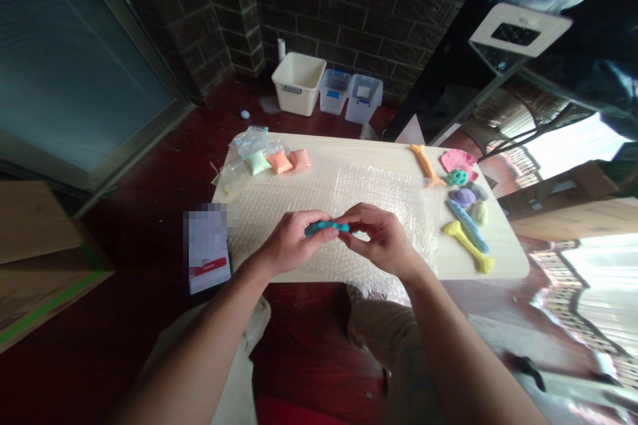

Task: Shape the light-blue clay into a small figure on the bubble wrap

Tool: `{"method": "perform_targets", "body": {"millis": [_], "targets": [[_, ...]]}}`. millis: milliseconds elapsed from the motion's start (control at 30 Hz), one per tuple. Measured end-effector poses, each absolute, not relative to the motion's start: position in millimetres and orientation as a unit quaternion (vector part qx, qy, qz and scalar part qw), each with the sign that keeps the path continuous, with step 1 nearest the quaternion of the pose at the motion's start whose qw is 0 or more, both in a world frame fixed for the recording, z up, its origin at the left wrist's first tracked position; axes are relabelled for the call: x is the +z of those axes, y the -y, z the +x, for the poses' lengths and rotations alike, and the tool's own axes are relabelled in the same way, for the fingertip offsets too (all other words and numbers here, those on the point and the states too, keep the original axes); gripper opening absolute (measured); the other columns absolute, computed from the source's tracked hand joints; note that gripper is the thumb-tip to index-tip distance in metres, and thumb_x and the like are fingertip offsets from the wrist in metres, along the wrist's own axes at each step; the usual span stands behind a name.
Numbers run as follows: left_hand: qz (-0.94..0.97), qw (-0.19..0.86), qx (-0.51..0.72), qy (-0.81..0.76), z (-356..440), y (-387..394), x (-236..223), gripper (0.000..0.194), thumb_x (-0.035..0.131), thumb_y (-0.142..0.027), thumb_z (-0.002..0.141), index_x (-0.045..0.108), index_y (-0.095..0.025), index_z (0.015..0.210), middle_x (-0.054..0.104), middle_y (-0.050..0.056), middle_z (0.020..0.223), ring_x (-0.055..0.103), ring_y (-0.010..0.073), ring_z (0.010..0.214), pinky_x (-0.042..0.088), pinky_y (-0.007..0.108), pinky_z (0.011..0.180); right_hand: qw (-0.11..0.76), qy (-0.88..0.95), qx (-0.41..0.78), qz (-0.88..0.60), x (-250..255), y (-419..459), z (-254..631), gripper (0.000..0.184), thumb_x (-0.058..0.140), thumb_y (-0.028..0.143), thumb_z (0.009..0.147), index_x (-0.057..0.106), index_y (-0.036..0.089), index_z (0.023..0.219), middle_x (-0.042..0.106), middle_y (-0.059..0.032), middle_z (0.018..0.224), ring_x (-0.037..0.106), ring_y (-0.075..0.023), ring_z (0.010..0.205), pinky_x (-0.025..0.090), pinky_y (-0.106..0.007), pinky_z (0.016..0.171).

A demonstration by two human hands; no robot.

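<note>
A strip of blue modelling clay [326, 227] is held between my two hands, above a sheet of bubble wrap [379, 192] on the pale table. My left hand [294, 239] pinches its left part between thumb and fingers. The fingertips of my right hand [381, 239] close on its right end. My fingers cover part of the clay, so its full shape is hidden. Along the table's right side lie shaped clay pieces: an orange bone shape [425, 163], a yellow bone shape [468, 247], a blue roll [468, 224], a purple lump [462, 197] and a pink flat piece [458, 163].
Packets of green [258, 162], orange [280, 161] and pink clay [300, 159] lie at the table's back left. A tablet-like screen [209, 252] is beside the left edge. A white bin [299, 83] and two clear boxes [363, 99] stand on the floor by the wall.
</note>
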State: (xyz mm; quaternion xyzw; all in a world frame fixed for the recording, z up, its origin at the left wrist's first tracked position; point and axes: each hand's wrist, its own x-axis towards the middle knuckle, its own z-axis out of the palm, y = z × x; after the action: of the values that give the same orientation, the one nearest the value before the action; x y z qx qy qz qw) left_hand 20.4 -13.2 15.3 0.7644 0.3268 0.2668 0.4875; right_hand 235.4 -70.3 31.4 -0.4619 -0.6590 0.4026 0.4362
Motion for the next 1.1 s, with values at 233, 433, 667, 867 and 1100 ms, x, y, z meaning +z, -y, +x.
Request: {"method": "perform_targets", "body": {"millis": [233, 433, 667, 867, 1100], "targets": [[0.745, 0.537, 0.237, -0.318, 21.4, 14.7, 18.9, 0.031, 0.06, -0.041, 0.099, 0.072, -0.016, 0.086, 0.06, -0.002, 0.073, 0.053, 0.0152, 0.073, 0.037, 0.028, 0.067, 0.397, 0.686, 0.298, -0.532, 33.0, 73.4, 222.9, 0.014, 0.071, 0.011, 0.076, 0.075, 0.017, 0.088, 0.075, -0.0022, 0.078, 0.069, -0.0137, 0.064, 0.056, -0.026, 0.061], [0.679, 0.621, 0.243, -0.307, 21.7, 11.1, 14.2, 0.034, 0.059, -0.043, 0.099, 0.069, -0.016, 0.081, 0.062, 0.0, 0.074, 0.055, 0.0156, 0.073, 0.04, 0.029, 0.069, 0.413, 0.701, 0.315, -0.489, 36.1, 73.5, 221.8, 0.021, 0.071, 0.012, 0.079, 0.073, 0.017, 0.1, 0.073, -0.0059, 0.092, 0.071, -0.0166, 0.08, 0.062, -0.029, 0.072], [0.625, 0.682, 0.23, -0.304, 20.6, 10.5, 11.7, 0.044, 0.055, -0.048, 0.101, 0.066, -0.016, 0.073, 0.06, 0.002, 0.067, 0.053, 0.0151, 0.065, 0.039, 0.029, 0.061, 0.405, 0.717, 0.32, -0.468, 36.3, 73.8, 225.9, 0.022, 0.071, 0.016, 0.088, 0.078, 0.017, 0.109, 0.076, -0.0072, 0.094, 0.071, -0.0166, 0.079, 0.061, -0.031, 0.073], [0.656, 0.659, 0.222, -0.293, 21.5, 12.3, 12.5, 0.039, 0.056, -0.047, 0.1, 0.066, -0.017, 0.078, 0.059, 0.001, 0.07, 0.053, 0.0152, 0.067, 0.04, 0.029, 0.061, 0.394, 0.705, 0.293, -0.512, 33.6, 75.1, 221.9, 0.013, 0.072, 0.014, 0.083, 0.076, 0.018, 0.094, 0.075, -0.0024, 0.079, 0.067, -0.0139, 0.067, 0.055, -0.027, 0.062], [0.727, 0.57, 0.243, -0.297, 20.9, 12.2, 16.3, 0.028, 0.059, -0.04, 0.099, 0.071, -0.017, 0.09, 0.067, 0.002, 0.08, 0.059, 0.0166, 0.075, 0.045, 0.029, 0.068, 0.419, 0.67, 0.329, -0.516, 31.6, 74.5, 222.9, 0.012, 0.071, 0.018, 0.084, 0.074, 0.018, 0.096, 0.075, -0.0052, 0.085, 0.069, -0.0163, 0.073, 0.057, -0.029, 0.065]]}}
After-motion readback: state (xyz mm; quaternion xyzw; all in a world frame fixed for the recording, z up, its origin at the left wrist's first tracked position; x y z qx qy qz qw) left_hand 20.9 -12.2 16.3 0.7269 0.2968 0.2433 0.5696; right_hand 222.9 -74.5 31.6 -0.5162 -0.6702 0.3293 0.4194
